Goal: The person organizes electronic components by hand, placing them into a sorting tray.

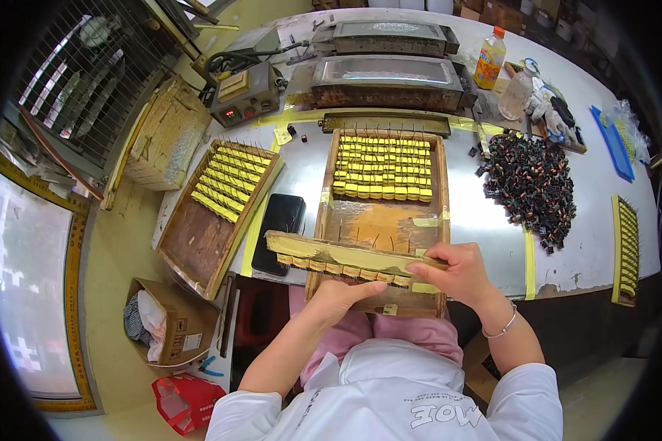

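Wooden bar (349,256), yellow-taped and loaded with a row of small yellow parts, lies across the near end of the middle tray (385,213). The left hand (336,298) pinches its underside and the right hand (454,273) grips its right end; both grasp it. The step looks like setting this row into the tray, so the next move seems to call for level, square lowering behind the rows already filled. A second tray (217,213) sits at the tabletop's left edge, a dark pile of parts (531,184) to the right, metal machines (386,81) along the far edge, a phone (279,228) between the trays. Boxes stand on the floor.
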Tool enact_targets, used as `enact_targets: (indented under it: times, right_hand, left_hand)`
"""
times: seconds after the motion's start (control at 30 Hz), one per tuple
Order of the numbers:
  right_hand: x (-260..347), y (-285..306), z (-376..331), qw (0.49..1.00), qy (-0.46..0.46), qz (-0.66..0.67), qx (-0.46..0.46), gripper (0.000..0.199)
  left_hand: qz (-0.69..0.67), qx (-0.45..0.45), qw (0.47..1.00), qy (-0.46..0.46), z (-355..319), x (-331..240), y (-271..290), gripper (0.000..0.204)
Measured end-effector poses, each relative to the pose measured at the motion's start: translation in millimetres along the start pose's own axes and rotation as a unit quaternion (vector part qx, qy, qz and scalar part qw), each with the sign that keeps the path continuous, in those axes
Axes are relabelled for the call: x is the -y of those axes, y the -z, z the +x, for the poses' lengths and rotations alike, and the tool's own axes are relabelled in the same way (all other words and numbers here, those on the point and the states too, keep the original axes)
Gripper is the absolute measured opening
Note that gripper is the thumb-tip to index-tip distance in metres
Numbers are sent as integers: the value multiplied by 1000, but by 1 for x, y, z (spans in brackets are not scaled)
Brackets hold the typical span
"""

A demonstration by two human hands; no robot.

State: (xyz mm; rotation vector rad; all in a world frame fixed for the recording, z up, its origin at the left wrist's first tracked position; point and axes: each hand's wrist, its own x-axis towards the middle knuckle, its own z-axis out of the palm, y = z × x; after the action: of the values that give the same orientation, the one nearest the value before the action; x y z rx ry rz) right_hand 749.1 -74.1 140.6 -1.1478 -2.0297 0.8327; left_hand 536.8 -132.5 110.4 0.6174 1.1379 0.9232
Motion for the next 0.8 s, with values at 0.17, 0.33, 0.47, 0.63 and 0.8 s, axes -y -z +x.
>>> enact_targets:
  times: [0.17,0.33,0.47,0.63,0.8]
  right_hand:
    - [7,6,7,999,13,-27,36,31]
    - [22,12,22,997,39,-23,54,42]
    - [35,11,44,993,52,-11,108,52]
    - [41,12,67,983,15,-20,182,37]
    - [36,-17,77,988,12,12,155,24]
  left_hand:
    - [7,13,1000,-21,3,-5,4,43]
    - [52,-15,998,-27,5,-17,3,45]
    - [79,23,997,-12,13,-21,4,45]
    - [118,80,989,-36,24,-34,14,33]
    - [133,86,986,-59,38,-30,34,32]
